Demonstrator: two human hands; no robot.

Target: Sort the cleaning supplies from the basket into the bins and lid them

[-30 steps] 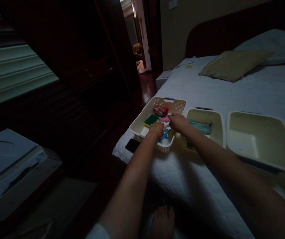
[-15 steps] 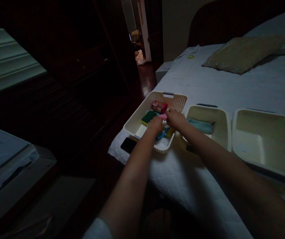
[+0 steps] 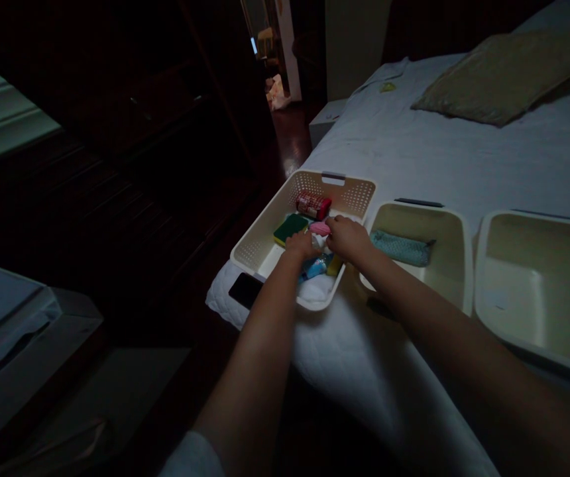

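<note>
Both my hands reach into a cream perforated basket on the bed corner. My left hand is over its middle, fingers stretched and spread beside a whitish item that I cannot make out. My right hand is at the basket's right side, fingers loosely bent and apart, their tips beside a rounded pink item. Around them lie a green and yellow sponge, a red-lidded jar on its side, a blue packet and something yellow, partly hidden by my right hand.
Right of the basket, a second cream bin holds a teal mesh roll. A third bin stands farther right. A black phone lies before the basket. Pillow on the bed; white box at lower left.
My hands have drawn slightly apart, and the pink item between them shows more fully. The camera view has shifted a little. The sponge and jar stay in the basket.
</note>
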